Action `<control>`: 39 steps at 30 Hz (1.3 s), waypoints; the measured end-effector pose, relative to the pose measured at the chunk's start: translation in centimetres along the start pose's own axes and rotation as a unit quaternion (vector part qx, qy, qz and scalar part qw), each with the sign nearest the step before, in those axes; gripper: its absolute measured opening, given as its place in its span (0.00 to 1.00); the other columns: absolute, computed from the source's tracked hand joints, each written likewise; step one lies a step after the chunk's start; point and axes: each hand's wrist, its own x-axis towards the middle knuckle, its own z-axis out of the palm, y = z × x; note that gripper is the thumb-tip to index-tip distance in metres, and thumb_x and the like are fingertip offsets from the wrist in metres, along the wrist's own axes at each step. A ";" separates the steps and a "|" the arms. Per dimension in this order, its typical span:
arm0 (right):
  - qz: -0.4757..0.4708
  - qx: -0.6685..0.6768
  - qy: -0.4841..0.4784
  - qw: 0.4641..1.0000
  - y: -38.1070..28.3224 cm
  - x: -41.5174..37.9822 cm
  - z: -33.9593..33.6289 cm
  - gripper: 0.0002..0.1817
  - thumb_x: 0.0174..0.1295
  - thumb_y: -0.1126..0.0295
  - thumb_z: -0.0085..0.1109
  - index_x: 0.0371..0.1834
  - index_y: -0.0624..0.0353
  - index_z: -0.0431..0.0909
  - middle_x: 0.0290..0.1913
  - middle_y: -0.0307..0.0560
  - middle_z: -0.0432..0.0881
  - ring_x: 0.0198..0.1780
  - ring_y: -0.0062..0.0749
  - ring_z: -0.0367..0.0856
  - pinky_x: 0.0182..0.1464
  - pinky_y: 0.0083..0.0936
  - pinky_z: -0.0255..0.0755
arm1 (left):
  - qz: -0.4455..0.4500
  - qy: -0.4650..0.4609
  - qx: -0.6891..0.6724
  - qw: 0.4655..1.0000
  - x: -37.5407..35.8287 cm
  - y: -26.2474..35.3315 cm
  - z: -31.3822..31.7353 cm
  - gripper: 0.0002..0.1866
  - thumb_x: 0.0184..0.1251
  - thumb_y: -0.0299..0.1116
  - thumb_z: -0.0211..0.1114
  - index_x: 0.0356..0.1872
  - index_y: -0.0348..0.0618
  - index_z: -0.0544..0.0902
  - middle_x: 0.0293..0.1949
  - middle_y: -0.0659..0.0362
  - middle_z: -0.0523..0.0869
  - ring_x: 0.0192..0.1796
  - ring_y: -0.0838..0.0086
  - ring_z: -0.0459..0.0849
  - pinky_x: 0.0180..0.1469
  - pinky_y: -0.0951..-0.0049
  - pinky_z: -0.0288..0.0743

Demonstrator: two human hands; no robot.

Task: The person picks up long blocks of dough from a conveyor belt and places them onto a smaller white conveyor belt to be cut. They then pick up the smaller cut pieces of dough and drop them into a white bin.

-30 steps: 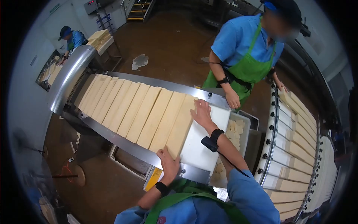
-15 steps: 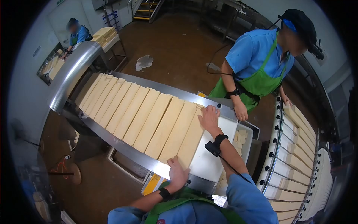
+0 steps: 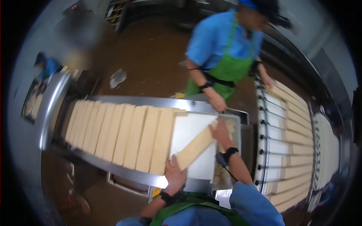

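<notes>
A long pale slab [image 3: 198, 146] lies slantwise over the white surface [image 3: 193, 130] at the end of a row of similar slabs [image 3: 124, 133]. My left hand [image 3: 175, 176] grips its lower end, close to the last slab of the row. At the upper end, my right hand [image 3: 221, 132] holds it, with fingers bent over the edge near a bin. The slab's material cannot be told for sure. Some thin strips [image 3: 180, 112] lie at the top of the white surface.
A bin [image 3: 238, 130] with pale offcuts stands right of the white surface. Across from me, a co-worker [image 3: 230, 49] has one hand beside the bin and the other at a slatted rack [image 3: 290, 147] of slabs. A curved metal cover [image 3: 54, 109] stands at the far left.
The end slab has come away from the row and turned diagonally to the right, between both my hands. My view has shifted, and the co-worker's near hand is now closer to my right hand.
</notes>
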 end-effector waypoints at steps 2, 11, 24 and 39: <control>0.000 -0.101 -0.028 0.995 0.3 -0.8 1.0 0.27 0.67 0.50 0.65 0.51 0.67 0.81 0.53 0.65 0.83 0.57 0.61 0.81 0.63 0.53 0.73 | -0.039 -0.047 0.061 0.996 -0.2 -0.9 2.4 0.55 0.52 0.42 0.81 0.79 0.37 0.58 0.69 0.30 0.68 0.70 0.34 0.71 0.71 0.48 0.72; 0.098 0.005 0.083 0.992 0.0 -6.8 -11.9 0.28 0.67 0.59 0.66 0.63 0.67 0.75 0.52 0.63 0.79 0.57 0.62 0.77 0.60 0.52 0.72 | 0.010 0.031 -0.006 0.999 -0.5 7.2 4.8 0.44 0.47 0.27 0.83 0.68 0.41 0.69 0.61 0.40 0.72 0.63 0.38 0.75 0.64 0.46 0.74; 0.224 -0.104 0.385 0.889 25.6 -11.7 -36.4 0.25 0.71 0.58 0.63 0.65 0.64 0.77 0.55 0.63 0.83 0.57 0.60 0.81 0.60 0.49 0.76 | 0.319 -0.111 0.018 0.941 0.6 36.7 15.1 0.45 0.50 0.29 0.82 0.73 0.49 0.71 0.66 0.41 0.71 0.65 0.41 0.75 0.64 0.48 0.74; 0.276 -0.342 0.124 0.890 27.2 -12.6 -36.4 0.37 0.68 0.49 0.65 0.71 0.67 0.74 0.72 0.69 0.72 0.76 0.61 0.66 0.78 0.62 0.51 | 0.300 -0.230 -0.075 0.923 4.2 42.6 25.6 0.37 0.66 0.40 0.72 0.75 0.49 0.70 0.63 0.45 0.78 0.65 0.47 0.80 0.67 0.52 0.74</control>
